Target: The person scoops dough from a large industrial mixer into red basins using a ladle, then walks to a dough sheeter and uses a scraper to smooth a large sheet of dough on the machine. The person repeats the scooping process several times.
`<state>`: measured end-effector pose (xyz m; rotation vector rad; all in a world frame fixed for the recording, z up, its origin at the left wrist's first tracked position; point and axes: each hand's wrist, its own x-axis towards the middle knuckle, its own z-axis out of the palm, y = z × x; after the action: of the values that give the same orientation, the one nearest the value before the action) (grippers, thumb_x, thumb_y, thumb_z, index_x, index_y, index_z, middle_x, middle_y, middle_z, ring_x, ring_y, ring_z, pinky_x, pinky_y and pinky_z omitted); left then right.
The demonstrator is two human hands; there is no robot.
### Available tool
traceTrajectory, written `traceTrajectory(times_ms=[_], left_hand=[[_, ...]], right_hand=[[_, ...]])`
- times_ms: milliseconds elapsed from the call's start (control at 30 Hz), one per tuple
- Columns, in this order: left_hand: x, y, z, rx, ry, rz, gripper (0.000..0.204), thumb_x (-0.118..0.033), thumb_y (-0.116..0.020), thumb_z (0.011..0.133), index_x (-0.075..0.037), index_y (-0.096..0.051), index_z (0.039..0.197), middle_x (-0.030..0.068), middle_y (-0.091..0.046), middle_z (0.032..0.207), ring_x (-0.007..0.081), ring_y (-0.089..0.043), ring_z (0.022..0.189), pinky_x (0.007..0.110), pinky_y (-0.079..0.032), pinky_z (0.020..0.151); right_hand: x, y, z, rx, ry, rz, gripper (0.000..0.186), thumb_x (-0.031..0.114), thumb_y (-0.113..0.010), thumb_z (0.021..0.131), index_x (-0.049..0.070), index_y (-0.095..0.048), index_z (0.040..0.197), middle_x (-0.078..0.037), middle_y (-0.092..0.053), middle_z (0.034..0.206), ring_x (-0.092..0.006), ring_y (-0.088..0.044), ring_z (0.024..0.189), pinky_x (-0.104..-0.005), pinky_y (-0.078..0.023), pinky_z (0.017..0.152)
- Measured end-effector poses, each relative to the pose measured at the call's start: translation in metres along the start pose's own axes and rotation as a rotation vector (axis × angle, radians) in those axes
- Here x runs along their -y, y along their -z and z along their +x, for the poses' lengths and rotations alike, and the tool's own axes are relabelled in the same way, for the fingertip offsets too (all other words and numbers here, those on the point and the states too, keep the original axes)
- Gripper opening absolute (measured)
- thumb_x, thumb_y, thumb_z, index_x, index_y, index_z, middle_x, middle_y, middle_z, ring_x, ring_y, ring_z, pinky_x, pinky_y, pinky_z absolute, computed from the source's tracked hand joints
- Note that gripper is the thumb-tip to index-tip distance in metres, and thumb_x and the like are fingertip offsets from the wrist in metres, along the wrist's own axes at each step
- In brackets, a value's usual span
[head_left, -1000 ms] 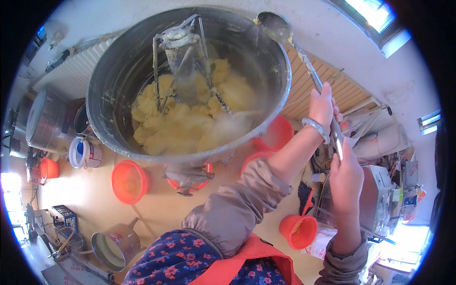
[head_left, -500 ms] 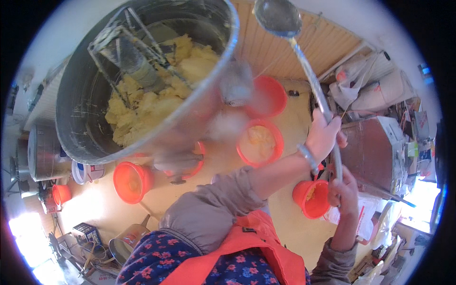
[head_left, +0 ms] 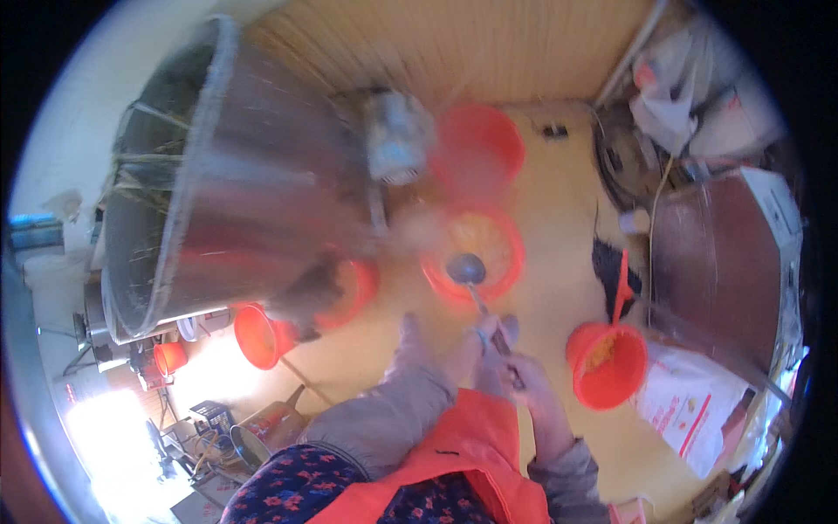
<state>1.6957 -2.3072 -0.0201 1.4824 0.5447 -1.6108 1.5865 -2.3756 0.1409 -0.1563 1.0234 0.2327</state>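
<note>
With both hands I hold a long-handled ladle (head_left: 465, 268). Its round bowl is over or inside a red bucket (head_left: 515, 262) of pale yellow stuff; I cannot tell whether it touches the contents. My left hand (head_left: 476, 349), blurred, is wrapped round the handle on the side nearer the bowl. Toward the handle's end, my right hand (head_left: 526, 377) is closed on it. A large steel mixing bowl (head_left: 262, 192) looms at the left, and part of a wire frame (head_left: 144, 166) shows past its rim. What lies deeper in the bowl is hidden.
Another red bucket (head_left: 480, 144) stands behind the middle one, near a grey motor-like unit (head_left: 397, 144). At the right a red bucket (head_left: 602, 384) holds yellow stuff beside a white sack (head_left: 690, 397) and a metal cabinet (head_left: 720, 262). More red buckets (head_left: 262, 339) stand left.
The ladle has come down from high at the upper right to the middle red bucket, both hands still on its handle. The view has shifted, so the mixing bowl shows mostly its outer wall.
</note>
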Motion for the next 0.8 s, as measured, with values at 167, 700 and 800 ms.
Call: traceTrajectory(times_ms=[167, 700, 800], left_hand=[[-0.006, 0.0, 0.063, 0.023, 0.074, -0.247, 0.018, -0.012, -0.048, 0.076, -0.006, -0.051, 0.059, 0.0114, -0.052, 0.051, 0.0246, -0.054, 0.047, 0.036, -0.045, 0.045], [-0.174, 0.036, 0.202, 0.243, -0.078, -0.61, 0.023, -0.014, -0.048, 0.081, -0.01, -0.045, 0.059, 0.0059, -0.044, 0.049, 0.0193, -0.047, 0.044, 0.033, -0.039, 0.043], [-0.18, 0.05, 0.224, 0.276, -0.064, -0.662, 0.024, -0.015, -0.048, 0.082, -0.01, -0.044, 0.059, 0.0049, -0.043, 0.049, 0.0183, -0.045, 0.044, 0.032, -0.038, 0.043]], right_hand=[[0.049, 0.027, 0.065, 0.095, -0.143, 0.248, 0.011, 0.003, -0.047, 0.083, 0.007, -0.045, 0.094, 0.002, -0.043, 0.061, -0.007, -0.041, 0.045, -0.0198, -0.033, 0.037], [0.227, -0.073, 0.263, 0.014, -0.306, 0.295, 0.011, -0.009, -0.041, 0.071, 0.001, -0.037, 0.073, -0.007, -0.04, 0.065, -0.0119, -0.042, 0.049, -0.0212, -0.029, 0.036], [0.24, -0.081, 0.276, 0.019, -0.294, 0.167, 0.011, -0.006, -0.045, 0.076, 0.002, -0.037, 0.076, -0.005, -0.04, 0.066, -0.0087, -0.043, 0.052, -0.0198, -0.028, 0.037]])
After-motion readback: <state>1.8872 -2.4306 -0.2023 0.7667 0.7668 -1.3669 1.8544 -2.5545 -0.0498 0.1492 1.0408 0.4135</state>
